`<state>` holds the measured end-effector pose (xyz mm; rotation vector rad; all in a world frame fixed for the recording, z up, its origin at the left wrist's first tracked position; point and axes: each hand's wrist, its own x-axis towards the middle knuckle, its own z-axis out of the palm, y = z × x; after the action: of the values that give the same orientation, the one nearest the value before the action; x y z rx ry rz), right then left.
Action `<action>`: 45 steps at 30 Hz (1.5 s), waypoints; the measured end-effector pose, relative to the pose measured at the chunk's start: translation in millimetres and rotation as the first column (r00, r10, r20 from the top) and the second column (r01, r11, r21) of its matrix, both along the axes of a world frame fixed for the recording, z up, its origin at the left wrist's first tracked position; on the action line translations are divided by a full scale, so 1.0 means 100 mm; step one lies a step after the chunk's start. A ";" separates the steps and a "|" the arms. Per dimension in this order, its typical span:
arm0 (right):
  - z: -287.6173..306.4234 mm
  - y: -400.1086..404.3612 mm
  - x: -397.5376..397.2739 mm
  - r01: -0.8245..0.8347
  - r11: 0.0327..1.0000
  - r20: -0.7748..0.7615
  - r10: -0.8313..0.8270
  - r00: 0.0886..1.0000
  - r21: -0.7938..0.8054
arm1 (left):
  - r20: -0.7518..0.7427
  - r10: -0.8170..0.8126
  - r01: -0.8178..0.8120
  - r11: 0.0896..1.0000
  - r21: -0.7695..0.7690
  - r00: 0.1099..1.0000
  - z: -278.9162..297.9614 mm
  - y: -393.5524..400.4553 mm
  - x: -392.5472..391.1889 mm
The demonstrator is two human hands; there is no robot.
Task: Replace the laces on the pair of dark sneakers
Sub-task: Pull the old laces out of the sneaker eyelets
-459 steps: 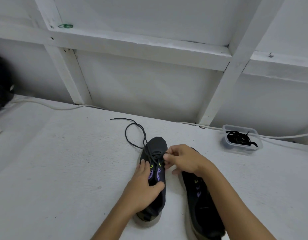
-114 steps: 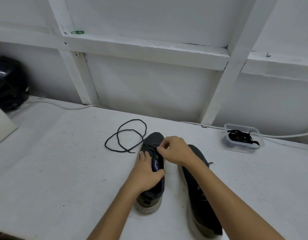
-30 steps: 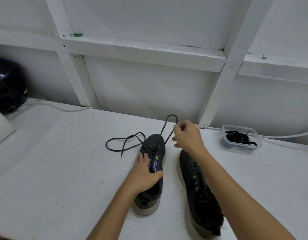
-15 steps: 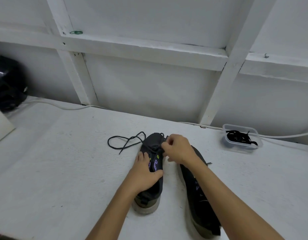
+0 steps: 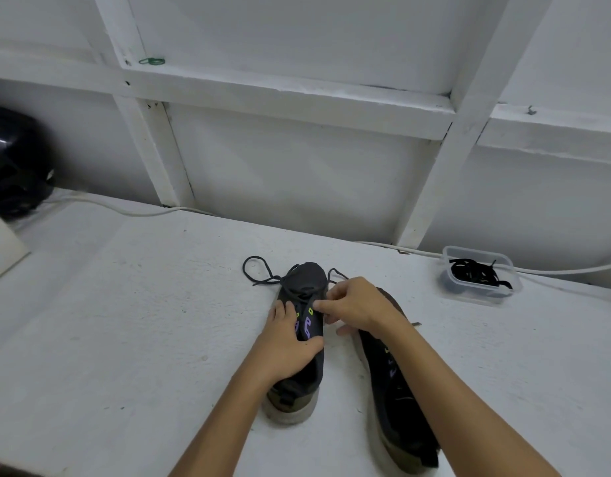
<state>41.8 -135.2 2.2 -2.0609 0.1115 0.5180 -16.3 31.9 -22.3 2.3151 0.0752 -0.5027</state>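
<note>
The light is soft, even and rather cool, with nothing harsh; it seems to fall from above, since the sneakers (image 5: 299,342) and forearms cast only faint, blurred shadows on the white table (image 5: 125,339). The wide lens bends the wall beams (image 5: 290,98) outward toward the edges, and the dark object (image 5: 11,163) at far left shows a small dull glare. Focus holds well in the middle, softening a little at the corners

No readable text, labels or numbers anywhere
</note>
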 end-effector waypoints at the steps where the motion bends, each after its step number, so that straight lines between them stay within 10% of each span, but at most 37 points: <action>1: -0.01 0.00 0.00 -0.005 1.000 0.018 0.005 1.000 -0.002 | 0.002 -0.001 0.001 1.000 -0.002 1.000 0.00 0.00 0.00; 10: 0.17 -0.17 0.21 0.369 0.925 0.169 -0.380 0.909 0.096 | 0.027 -0.007 0.007 1.000 -0.014 1.000 0.03 -0.01 -0.01; 14: 0.18 -0.21 0.15 0.146 0.972 -0.017 -0.152 0.988 -0.185 | 0.034 -0.014 0.015 1.000 -0.018 0.999 0.03 -0.01 0.00; 37: 0.06 0.14 0.04 0.036 0.994 0.093 -0.027 0.995 -0.101 | 0.025 -0.006 0.006 1.000 -0.017 1.000 -0.02 0.00 0.01; 45: 0.14 -0.07 0.15 0.403 0.910 0.152 -0.415 0.897 0.099 | -0.001 0.012 -0.012 1.000 -0.010 1.000 -0.04 -0.01 0.00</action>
<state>57.2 -142.4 16.3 -1.9345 0.4127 0.0822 -16.4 30.4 -26.0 2.3033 0.0867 -0.4976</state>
